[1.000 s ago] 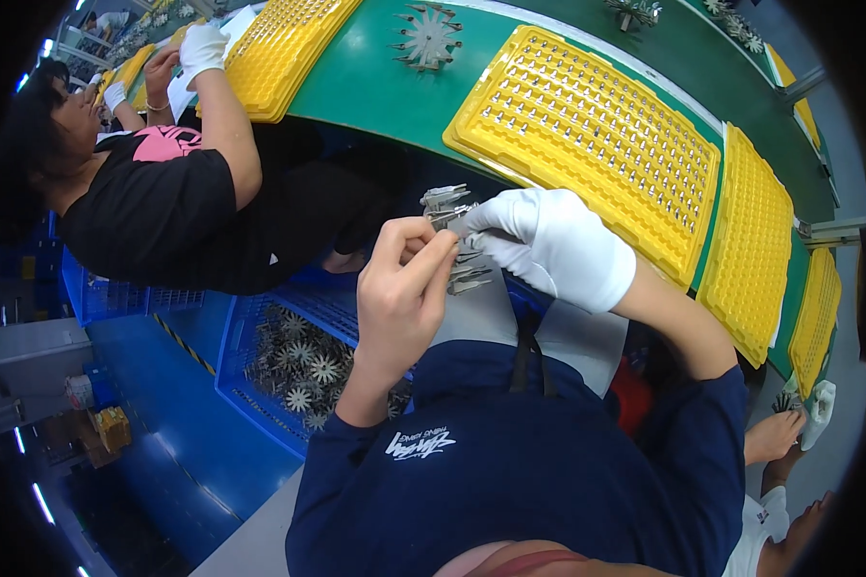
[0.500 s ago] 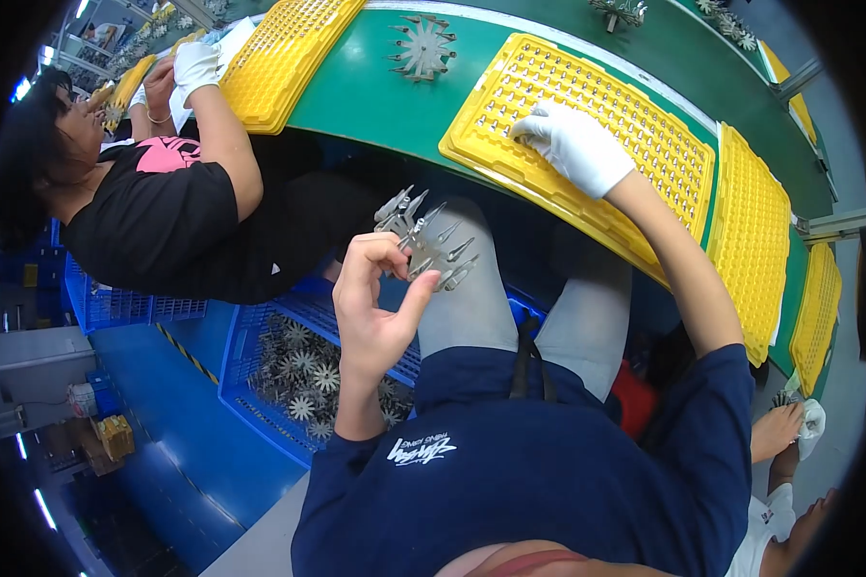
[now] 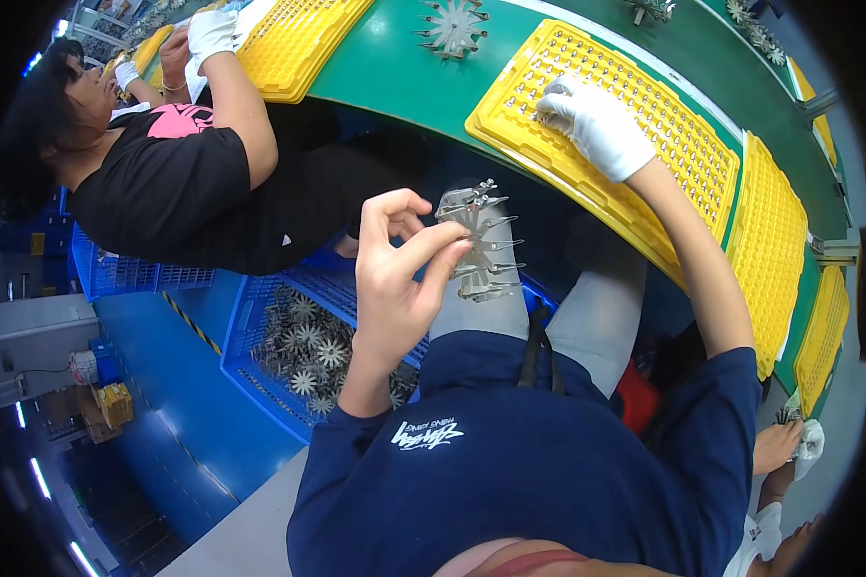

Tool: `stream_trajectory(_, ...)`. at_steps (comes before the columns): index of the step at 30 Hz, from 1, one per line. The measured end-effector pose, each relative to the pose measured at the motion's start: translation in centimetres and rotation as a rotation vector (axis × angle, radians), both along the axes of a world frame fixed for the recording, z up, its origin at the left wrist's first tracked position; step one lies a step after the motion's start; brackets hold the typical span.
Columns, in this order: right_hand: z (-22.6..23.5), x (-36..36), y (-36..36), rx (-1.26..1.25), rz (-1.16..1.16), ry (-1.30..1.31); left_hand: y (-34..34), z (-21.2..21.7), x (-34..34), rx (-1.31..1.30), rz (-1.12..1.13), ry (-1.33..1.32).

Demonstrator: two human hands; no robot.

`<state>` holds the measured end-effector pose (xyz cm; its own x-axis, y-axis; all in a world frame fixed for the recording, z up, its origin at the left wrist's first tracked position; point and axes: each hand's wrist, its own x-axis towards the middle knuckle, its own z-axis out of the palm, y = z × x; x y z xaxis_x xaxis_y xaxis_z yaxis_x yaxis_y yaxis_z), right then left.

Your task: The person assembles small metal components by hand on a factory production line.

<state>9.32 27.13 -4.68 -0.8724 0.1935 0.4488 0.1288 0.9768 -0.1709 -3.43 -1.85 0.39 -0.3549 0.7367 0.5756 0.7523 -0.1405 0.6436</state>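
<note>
My bare left hand (image 3: 399, 255) pinches a star-shaped metal wheel (image 3: 476, 240) between thumb and fingers, above my lap. Pointed metal clips stand out around the wheel's rim. Over the left part of a yellow tray (image 3: 510, 130) is my right hand (image 3: 597, 125), in a white glove, its fingers bent together down at the rows of small metal pieces (image 3: 635, 93). Whatever lies between those fingertips is hidden.
Another star wheel (image 3: 452, 29) lies on the green bench (image 3: 394, 67), beside a second yellow tray (image 3: 293, 48). More yellow trays (image 3: 765, 240) stand at right. A blue crate (image 3: 260, 394) of star wheels sits at lower left. A co-worker (image 3: 164, 183) sits close by.
My left hand has turned the star wheel so it shows more edge-on. My right hand stays at the same part of the tray; the whole view has shifted slightly.
</note>
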Motion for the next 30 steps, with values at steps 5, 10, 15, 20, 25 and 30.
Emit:
stream_trajectory(5, 3.9, 0.5, -5.2, -0.481, -0.047, 0.004, -0.4, -0.2, 0.0, -0.084, 0.022, -0.026)
stream_trajectory(10, 7.4, 2.0, -11.0, -0.57, 0.135, -0.015, 0.0, -0.3, 0.0, -0.067, -0.004, -0.027)
stream_trajectory(15, 8.0, 2.5, -12.8, -0.583, 0.152, -0.033, 0.5, -0.3, 0.3, -0.035, -0.058, -0.003)
stream_trajectory(20, 7.8, 2.7, -12.7, -0.588, 0.197, 0.017, 0.6, -0.1, 0.5, -0.041, -0.085, 0.009)
stream_trajectory(25, 7.7, 2.6, -13.3, -0.467, 0.195, -0.005, 0.7, 0.1, 1.0, -0.06, -0.103, 0.061)
stream_trajectory(30, 6.3, 2.3, -14.0, -0.327, 0.134, 0.018, 0.8, -0.8, 1.2, -0.051, -0.039, 0.074)
